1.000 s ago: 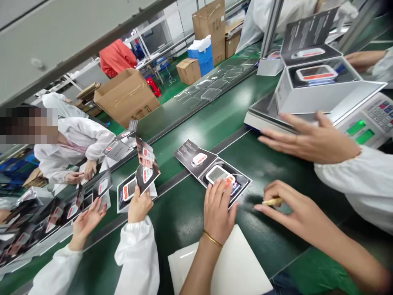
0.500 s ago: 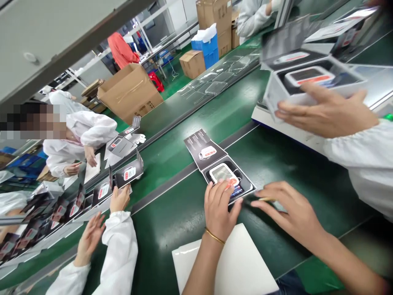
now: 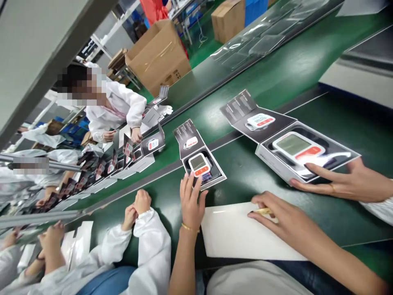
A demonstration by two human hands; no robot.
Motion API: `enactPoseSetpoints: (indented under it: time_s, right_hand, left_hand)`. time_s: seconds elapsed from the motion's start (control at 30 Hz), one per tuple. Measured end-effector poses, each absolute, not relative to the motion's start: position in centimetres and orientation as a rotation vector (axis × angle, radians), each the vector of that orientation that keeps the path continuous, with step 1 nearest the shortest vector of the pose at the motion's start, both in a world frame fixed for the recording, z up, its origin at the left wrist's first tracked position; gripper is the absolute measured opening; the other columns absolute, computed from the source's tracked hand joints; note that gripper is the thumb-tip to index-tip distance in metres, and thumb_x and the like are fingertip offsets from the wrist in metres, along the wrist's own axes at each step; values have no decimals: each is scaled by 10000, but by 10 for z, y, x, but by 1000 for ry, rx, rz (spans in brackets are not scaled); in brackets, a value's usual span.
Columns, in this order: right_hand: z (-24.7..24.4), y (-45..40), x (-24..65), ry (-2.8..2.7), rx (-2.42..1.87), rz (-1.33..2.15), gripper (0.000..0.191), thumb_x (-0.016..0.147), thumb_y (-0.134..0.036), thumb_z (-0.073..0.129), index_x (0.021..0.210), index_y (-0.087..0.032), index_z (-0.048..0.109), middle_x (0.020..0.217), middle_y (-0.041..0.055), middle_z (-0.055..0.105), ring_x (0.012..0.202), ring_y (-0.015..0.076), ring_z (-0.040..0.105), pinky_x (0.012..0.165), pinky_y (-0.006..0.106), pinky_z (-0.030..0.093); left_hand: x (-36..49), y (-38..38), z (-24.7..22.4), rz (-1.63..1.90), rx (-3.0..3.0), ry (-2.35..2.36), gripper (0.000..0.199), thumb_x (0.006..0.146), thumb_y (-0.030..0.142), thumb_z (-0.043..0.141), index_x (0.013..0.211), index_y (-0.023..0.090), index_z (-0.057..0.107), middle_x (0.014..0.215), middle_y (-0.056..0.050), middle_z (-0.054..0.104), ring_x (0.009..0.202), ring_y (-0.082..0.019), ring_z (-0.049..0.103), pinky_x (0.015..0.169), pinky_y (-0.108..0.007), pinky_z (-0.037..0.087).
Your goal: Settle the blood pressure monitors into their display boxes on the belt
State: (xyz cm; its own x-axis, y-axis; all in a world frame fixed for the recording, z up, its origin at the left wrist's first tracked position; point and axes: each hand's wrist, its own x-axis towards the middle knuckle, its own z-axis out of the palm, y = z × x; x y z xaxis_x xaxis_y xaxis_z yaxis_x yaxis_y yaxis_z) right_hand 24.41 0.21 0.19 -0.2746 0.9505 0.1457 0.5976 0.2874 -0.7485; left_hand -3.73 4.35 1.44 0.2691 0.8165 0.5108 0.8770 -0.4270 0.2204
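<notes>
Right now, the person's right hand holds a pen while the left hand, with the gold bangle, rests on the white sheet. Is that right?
No. In the head view, the left hand is not on the white sheet; its fingertips are at the open black box. The right hand does hold the pen.

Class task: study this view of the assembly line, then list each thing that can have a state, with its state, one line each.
Nearer box: open, lid laid back.
Digital monitor: seated in nearer box's tray.
Farther box: open, lid laid back.
Left hand: fingers spread, touching nearer box.
Right hand: curled, holding pen.
Pen: held, above white sheet.
White sheet: lying flat.
Co-worker's hand: touching farther box.
Brown carton: open.
</notes>
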Motion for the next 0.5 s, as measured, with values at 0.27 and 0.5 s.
enactPoseSetpoints:
  time_s: [0.27,0.5]
  right_hand:
    - [-17,17,169,-2402,-1474,456,126,1004,-201,588,899,-220,521,864,42,628,723,239,677,617,340,486]
    - [8,29,169,-2331,-1455,778,252,897,-204,772,883,-225,521,859,-5,641,716,194,677,620,295,496]
  left_hand:
    - [-56,-49,-15,-188,-2871,-1972,969,823,563,783,1591,209,309,1597,-146,477,1511,-329,411,1203,-569,449]
    - [-48,-34,-11,-376,-2821,-1856,952,839,522,783,1611,283,279,1528,-107,570,1418,-336,540,1119,-545,547]
